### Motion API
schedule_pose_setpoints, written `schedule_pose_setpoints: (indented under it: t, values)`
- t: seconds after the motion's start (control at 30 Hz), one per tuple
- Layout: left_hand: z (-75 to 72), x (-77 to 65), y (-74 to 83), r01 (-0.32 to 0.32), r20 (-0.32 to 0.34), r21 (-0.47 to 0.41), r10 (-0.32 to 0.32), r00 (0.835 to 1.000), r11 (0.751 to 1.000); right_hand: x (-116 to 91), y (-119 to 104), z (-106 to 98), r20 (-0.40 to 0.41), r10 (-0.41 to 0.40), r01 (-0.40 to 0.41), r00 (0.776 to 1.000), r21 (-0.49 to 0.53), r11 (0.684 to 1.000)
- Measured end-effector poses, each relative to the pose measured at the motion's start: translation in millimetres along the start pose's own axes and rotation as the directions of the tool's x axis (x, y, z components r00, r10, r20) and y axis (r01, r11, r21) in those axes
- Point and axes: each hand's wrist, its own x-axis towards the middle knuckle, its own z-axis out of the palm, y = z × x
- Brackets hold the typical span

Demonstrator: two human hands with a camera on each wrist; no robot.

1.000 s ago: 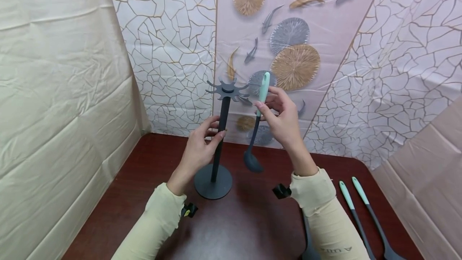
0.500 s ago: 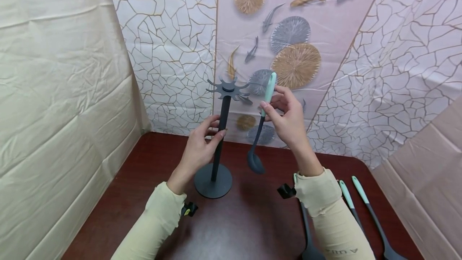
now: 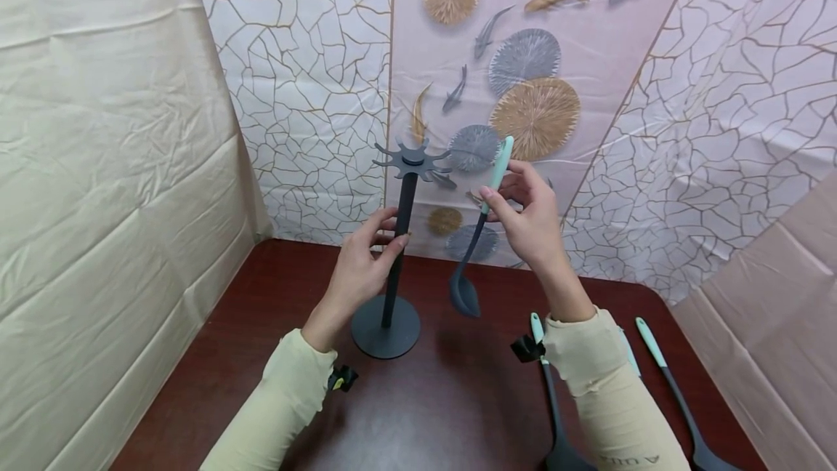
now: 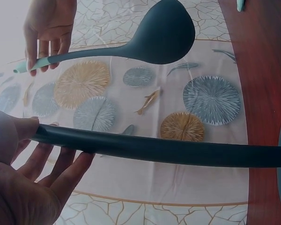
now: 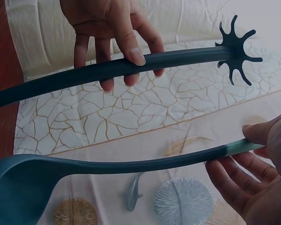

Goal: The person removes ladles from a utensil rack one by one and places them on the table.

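In the head view a dark utensil stand (image 3: 407, 202) with a round base and a ring of hooks on top stands upright on the table. My left hand (image 3: 362, 262) grips its pole between thumb and fingers, about halfway up. To the right of the stand, my right hand (image 3: 531, 220) pinches a ladle (image 3: 465, 295) by the lower part of its mint green handle. The ladle hangs in the air, bowl down and handle leaning right, apart from the hooks. The right wrist view shows the hooked top (image 5: 236, 51) and the ladle's shaft (image 5: 131, 166) side by side.
Several more mint-handled utensils lie at the table's right side: a utensil (image 3: 552, 398) beside my right sleeve, one mostly hidden under that arm, and another utensil (image 3: 673, 384) farther right. Patterned cloth (image 3: 314, 93) hangs behind the reddish-brown table (image 3: 229, 355).
My right hand has moved right, away from the stand, and the ladle has tilted so its handle leans farther right. My left hand stays on the pole.
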Motion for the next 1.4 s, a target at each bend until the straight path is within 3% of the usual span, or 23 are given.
schedule_pose_setpoints:
  t: [0.27, 0.5, 0.8, 1.4]
  values:
    - [-0.6, 0.6, -1.3, -0.008, 0.012, -0.001, 0.008, 1.0, 1.0, -2, 1, -5, -0.004, 0.006, -0.006, 1.0, 0.001, 1.0]
    - [1.3, 0.8, -2.3, -0.046, -0.006, 0.038, 0.047, 0.999, 0.998, -8, -24, -6, 0.01, 0.035, -0.035, 0.999, -0.02, 0.999]
    - [1.3, 0.1, -1.7, -0.052, -0.017, 0.052, 0.053, 0.998, 0.997, -7, 2, -16, 0.003, 0.03, -0.03, 1.0, 0.004, 1.0]
    - [1.4, 0.8, -3.8, -0.042, -0.014, 0.054, 0.043, 0.999, 0.998, -14, 12, -27, -0.014, 0.05, -0.05, 0.999, 0.029, 0.998]
